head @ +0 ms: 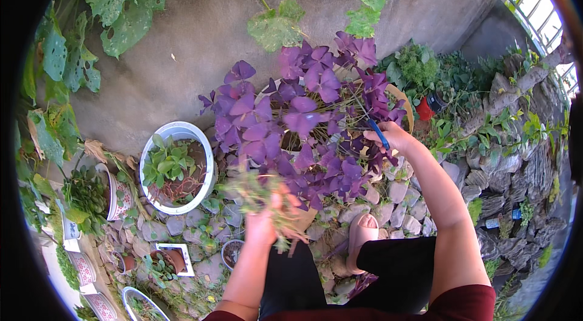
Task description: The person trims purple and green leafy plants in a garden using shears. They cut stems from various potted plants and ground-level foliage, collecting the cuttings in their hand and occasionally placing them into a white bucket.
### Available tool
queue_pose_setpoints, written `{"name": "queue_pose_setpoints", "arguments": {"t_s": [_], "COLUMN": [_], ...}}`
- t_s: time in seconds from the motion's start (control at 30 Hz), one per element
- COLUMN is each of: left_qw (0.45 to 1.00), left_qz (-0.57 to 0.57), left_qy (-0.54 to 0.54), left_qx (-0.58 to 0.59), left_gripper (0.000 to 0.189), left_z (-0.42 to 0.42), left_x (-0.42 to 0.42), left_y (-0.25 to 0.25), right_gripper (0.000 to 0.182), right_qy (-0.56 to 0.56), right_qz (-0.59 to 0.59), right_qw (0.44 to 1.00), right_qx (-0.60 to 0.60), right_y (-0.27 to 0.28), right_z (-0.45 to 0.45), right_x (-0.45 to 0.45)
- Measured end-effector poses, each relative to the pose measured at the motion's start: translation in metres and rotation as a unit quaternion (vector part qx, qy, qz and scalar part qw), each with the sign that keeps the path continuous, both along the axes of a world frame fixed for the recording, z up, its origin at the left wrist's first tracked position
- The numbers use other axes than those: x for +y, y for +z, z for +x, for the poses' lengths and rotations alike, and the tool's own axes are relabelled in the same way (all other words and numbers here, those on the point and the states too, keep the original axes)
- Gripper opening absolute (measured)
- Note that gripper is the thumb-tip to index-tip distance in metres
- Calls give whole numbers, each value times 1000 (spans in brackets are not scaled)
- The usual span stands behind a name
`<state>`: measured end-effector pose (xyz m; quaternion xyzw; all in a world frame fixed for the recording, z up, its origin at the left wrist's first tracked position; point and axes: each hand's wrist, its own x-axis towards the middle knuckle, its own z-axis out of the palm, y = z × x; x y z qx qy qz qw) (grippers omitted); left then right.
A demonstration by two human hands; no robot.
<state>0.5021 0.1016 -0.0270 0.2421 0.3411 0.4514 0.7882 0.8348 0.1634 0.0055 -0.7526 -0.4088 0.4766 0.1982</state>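
Observation:
My left hand (263,225) is closed around a bunch of cut green and brownish stems (255,193), blurred by motion, in front of my knees. In my right hand (395,138) is a slim blue-handled tool (378,133). Its thin metal end points up and left into a purple-leaved oxalis (305,116); whether it is a pair of scissors I cannot tell. The oxalis spreads thickly over its pots, with pale stalks showing in the middle. A tan pot rim (406,105) curves out behind my right hand.
Left of the oxalis stands a white round pot (210,171) with a succulent. Smaller pots, including a brown one (171,261), sit on the cobbled ground (207,271). A concrete wall (200,48) rises behind, hung with hole-ridden leaves (127,25). Stacked rocks (510,184) lie right.

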Motion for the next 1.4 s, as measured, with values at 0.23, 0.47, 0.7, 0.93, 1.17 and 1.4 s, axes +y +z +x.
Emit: {"name": "queue_pose_setpoints", "arguments": {"t_s": [0.23, 0.47, 0.7, 0.93, 1.17, 1.4], "left_qw": [995, 990, 984, 991, 990, 969], "left_qz": [3, 11, 10, 28, 84, 179], "left_qy": [-96, 132, 179, 134, 113, -61], "left_qx": [-17, 42, 21, -1, 14, -156], "left_gripper": [46, 40, 36, 38, 33, 31], "left_z": [77, 19, 7, 8, 18, 69], "left_x": [67, 102, 99, 95, 63, 19], "left_y": [-20, -61, -56, -45, 6, 29], "right_gripper": [37, 37, 38, 42, 39, 39], "right_qy": [25, 6, 5, 62, 274, -56], "right_qz": [3, 2, 3, 0, 87, 153], "right_qw": [999, 1000, 1000, 998, 958, 986], "right_qx": [24, 14, 16, 17, -7, -26], "right_y": [-7, -15, -13, 6, 74, 58], "right_z": [9, 32, 38, 39, 38, 85], "right_x": [-5, -16, -15, -17, -37, -36]}}
